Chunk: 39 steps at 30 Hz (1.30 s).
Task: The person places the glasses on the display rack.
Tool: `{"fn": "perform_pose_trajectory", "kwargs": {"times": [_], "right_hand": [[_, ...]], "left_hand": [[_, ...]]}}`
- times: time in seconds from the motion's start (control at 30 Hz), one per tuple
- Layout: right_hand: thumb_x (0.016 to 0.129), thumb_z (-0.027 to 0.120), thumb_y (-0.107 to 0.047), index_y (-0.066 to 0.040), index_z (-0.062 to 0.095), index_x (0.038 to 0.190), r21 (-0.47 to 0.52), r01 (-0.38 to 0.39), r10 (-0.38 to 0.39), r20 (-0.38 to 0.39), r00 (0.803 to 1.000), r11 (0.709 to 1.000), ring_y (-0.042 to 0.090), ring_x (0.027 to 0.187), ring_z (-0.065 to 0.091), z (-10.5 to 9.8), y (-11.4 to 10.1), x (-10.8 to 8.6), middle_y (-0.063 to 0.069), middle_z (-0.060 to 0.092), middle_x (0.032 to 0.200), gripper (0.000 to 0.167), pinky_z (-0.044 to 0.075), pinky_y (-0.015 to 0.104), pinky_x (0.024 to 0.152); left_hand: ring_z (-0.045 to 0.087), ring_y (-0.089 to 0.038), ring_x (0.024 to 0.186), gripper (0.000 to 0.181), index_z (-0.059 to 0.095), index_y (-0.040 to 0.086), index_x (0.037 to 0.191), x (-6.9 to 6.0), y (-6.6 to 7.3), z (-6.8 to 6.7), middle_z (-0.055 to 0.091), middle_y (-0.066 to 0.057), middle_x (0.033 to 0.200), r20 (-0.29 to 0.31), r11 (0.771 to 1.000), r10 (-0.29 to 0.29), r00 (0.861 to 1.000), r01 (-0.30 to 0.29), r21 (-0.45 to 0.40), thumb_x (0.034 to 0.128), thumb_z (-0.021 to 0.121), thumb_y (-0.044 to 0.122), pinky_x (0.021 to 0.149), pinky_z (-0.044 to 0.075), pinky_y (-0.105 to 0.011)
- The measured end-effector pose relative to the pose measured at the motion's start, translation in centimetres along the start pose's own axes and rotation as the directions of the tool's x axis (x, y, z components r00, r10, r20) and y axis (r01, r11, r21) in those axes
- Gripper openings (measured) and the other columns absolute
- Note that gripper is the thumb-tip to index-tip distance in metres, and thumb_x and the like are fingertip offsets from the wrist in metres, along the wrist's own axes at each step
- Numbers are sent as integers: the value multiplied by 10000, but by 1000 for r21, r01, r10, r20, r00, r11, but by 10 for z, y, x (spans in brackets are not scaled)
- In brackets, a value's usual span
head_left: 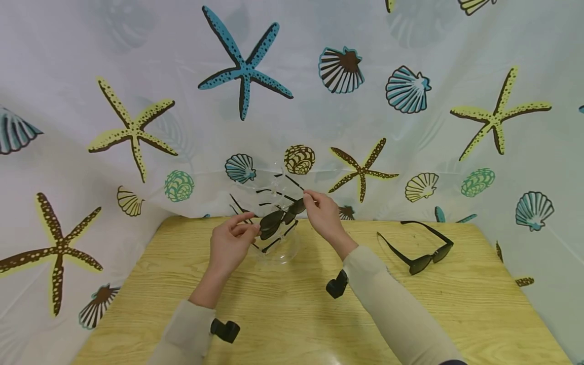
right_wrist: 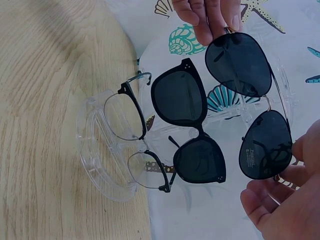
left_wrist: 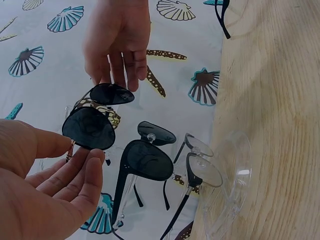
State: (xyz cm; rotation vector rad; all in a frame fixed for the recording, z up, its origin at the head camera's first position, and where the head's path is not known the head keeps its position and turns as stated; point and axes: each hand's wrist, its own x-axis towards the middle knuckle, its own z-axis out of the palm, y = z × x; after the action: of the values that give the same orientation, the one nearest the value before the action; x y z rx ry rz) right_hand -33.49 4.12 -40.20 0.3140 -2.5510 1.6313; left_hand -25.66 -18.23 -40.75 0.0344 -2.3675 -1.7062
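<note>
Both hands hold a pair of thin-framed aviator sunglasses (right_wrist: 239, 65) with dark lenses at a clear display stand (right_wrist: 95, 175). My left hand (head_left: 232, 241) pinches one side near the hinge, and my right hand (head_left: 324, 213) grips the opposite side. Seen from the head, the pair is tilted, its right end higher. Just below on the stand sit black-framed sunglasses (right_wrist: 179, 97). Lower still are half-rimmed glasses (right_wrist: 132, 112) with clear lenses. Whether the aviators' weight rests on the stand cannot be told.
Another pair of black sunglasses (head_left: 422, 263) lies with its temples unfolded on the right of the wooden table (head_left: 283, 314). Behind the stand hangs a white curtain (head_left: 301, 121) printed with starfish and shells, which also flanks the table on both sides.
</note>
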Motion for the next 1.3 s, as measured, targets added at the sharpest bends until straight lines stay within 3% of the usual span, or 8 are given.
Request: {"fn": "perform_pose_trajectory", "kwargs": {"times": [0.23,0.47,0.73,0.83,1.07,1.3], "right_hand": [[1136,456,-360,-121,584,1511,12,-7,7,6,1000,1000,323,1315,627,3,2,6,107,629,1486,463,524,539,1075],[1142,439,-377,-129,582,1513,-3,-17,17,13,1000,1000,331,1353,599,5,0,11,105,613,1505,468,512,542,1094],[1143,439,-372,-132,573,1522,9,-39,39,25,999,999,340,1387,576,9,0,17,116,608,1505,469,504,541,1106],[1146,429,-366,-134,564,1530,11,-44,44,34,998,999,331,1406,560,10,1,20,116,592,1524,469,495,535,1123],[1149,416,-344,-95,544,1542,41,-45,43,50,998,998,336,1434,530,11,2,26,137,572,1545,482,472,548,1145],[1151,410,-332,-73,532,1548,42,-34,32,58,998,999,338,1431,534,14,2,31,144,566,1553,490,469,545,1148]], "left_hand": [[700,77,763,363,666,39,1389,3,-2,-1,787,-230,1114,5,999,-8,1000,8,-39,1033,676,112,800,628,-249],[705,56,757,360,672,42,1381,7,-2,-1,804,-188,1082,-2,998,-32,999,32,-60,1036,688,145,754,603,-190],[702,52,730,375,664,36,1393,11,-4,-1,786,-227,1126,-22,998,-22,1000,21,-61,1032,692,134,717,595,-179],[741,-16,768,372,669,31,1386,13,-5,1,782,-236,1127,-38,998,-15,999,13,-64,1025,697,113,718,598,-180],[780,-334,984,369,682,54,1377,12,-5,9,796,-211,1096,-67,1000,4,998,-5,-18,1016,709,124,733,593,-177],[770,-367,1024,378,680,69,1386,12,-7,11,807,-183,1060,-75,1000,23,997,-21,21,1018,708,147,719,546,-139]]}}
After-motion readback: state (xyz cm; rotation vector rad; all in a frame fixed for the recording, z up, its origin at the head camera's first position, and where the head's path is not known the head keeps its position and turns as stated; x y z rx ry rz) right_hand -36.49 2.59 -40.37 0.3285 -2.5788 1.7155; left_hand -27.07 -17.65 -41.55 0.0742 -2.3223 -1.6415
